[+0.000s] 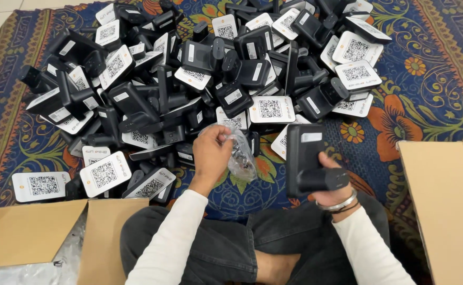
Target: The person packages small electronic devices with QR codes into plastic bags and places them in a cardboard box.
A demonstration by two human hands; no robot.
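Patterned in blue, orange and green, a carpet (432, 63) covers the floor where the person sits cross-legged in dark trousers and a white long-sleeved top. Spread across the carpet ahead of the knees lies a large heap of black devices (199, 68), many showing white labels with square code patterns, tumbled over one another at all angles.

The left hand (211, 155) is raised just in front of the heap, its fingers (222, 136) bunched together and pinching the top of a small clear plastic bag (242, 155), which hangs crumpled beside the palm with something dark inside; what that is cannot be made out.

The right hand (333, 182), with a metal bangle at the wrist, holds one black device (305, 158) upright, just right of the bag. Its fingers wrap around the device's rounded lower part, mostly hidden behind it, with a thumb tip showing at the edge.

An open cardboard box (442, 200) stands at the right, near the right knee. Another cardboard box (36, 232) sits at the lower left, its flaps open, with clear plastic wrapping (25, 272) beside it.
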